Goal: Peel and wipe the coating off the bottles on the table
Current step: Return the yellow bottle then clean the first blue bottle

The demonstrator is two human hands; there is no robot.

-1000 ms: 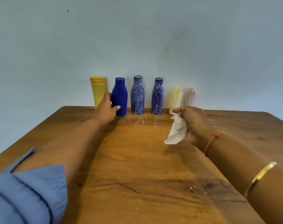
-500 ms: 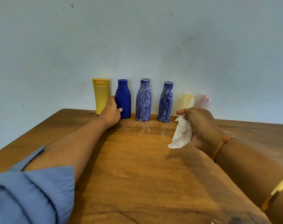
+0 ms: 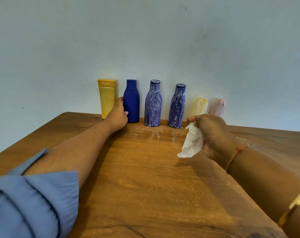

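While the left hand [image 3: 117, 115] grips the plain blue bottle [image 3: 132, 102], one of six, the right hand [image 3: 212, 133] clutches one tissue [image 3: 192, 143].

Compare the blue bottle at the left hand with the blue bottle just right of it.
The plain blue bottle is smooth and uniform; the streaked blue bottle is covered in whitish streaks. The left hand grips the plain blue bottle; nothing touches the streaked blue bottle. Both stand upright on the table, similar in shape.
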